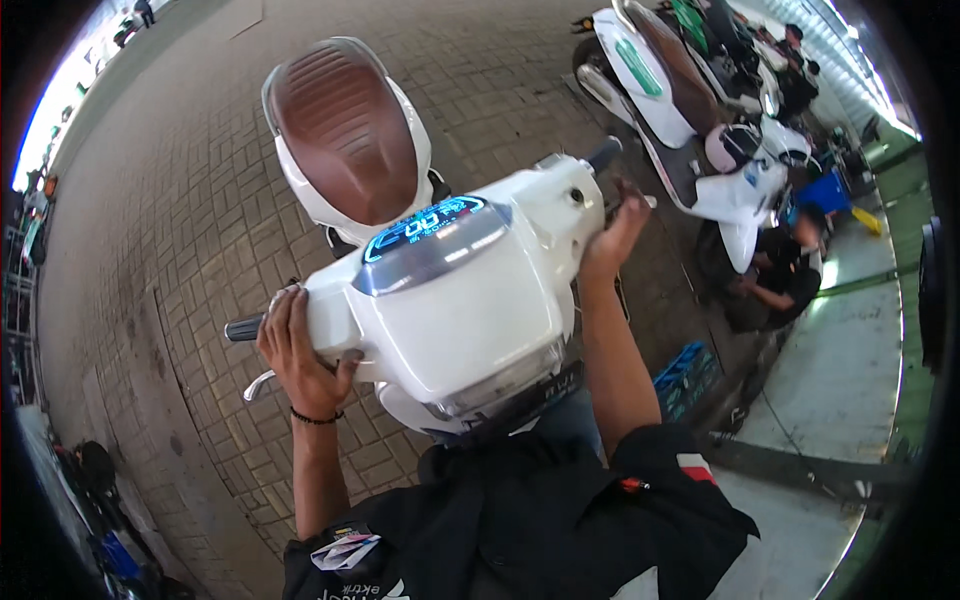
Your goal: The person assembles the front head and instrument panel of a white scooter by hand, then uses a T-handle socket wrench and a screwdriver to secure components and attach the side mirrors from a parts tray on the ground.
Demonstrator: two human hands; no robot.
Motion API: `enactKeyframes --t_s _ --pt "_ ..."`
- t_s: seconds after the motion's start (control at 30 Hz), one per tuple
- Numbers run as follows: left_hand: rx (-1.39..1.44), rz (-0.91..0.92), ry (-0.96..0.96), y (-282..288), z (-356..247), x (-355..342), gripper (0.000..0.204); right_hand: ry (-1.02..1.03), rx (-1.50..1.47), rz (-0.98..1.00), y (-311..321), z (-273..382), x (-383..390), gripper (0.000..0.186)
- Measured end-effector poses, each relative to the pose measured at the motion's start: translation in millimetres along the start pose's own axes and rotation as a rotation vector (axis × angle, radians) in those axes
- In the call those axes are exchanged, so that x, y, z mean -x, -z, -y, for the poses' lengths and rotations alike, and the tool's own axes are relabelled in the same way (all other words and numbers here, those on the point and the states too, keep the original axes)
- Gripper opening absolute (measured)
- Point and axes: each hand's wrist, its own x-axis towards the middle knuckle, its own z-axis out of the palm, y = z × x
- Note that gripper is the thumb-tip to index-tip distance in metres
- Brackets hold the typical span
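Note:
A white electric scooter's front cowl (460, 330) fills the middle, right before my body. Its curved display (425, 228) glows blue on top of the handlebar housing. My left hand (300, 355) grips the housing's left end, fingers over the top and thumb underneath, beside the black left handle grip (243, 328). A silver brake lever (259, 385) sticks out below that hand. My right hand (616, 238) clasps the housing's opposite end, below the right handle grip (604, 153); its fingers are partly blurred. Beyond the display sits the scooter's brown ribbed seat (345, 130).
Another white scooter (720, 190) with a pink helmet (732, 148) stands at the right. A person in dark clothes (775, 285) crouches by its front wheel. A blue crate (685, 378) lies near my right arm. Brick paving (190, 200) covers the floor.

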Motion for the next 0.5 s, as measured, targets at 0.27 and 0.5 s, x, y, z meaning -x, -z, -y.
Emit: enactKeyframes --t_s 0.27,0.5 --pt "-0.103 0.075 -0.043 15.4 5.6 -8.6 0.080 0.383 0.015 -0.070 38.4 60.8 45.8 0.055" --pt "-0.041 0.027 -0.032 -2.0 4.6 2.4 0.087 0.469 -0.346 0.116 21.2 98.0 84.1 0.092"
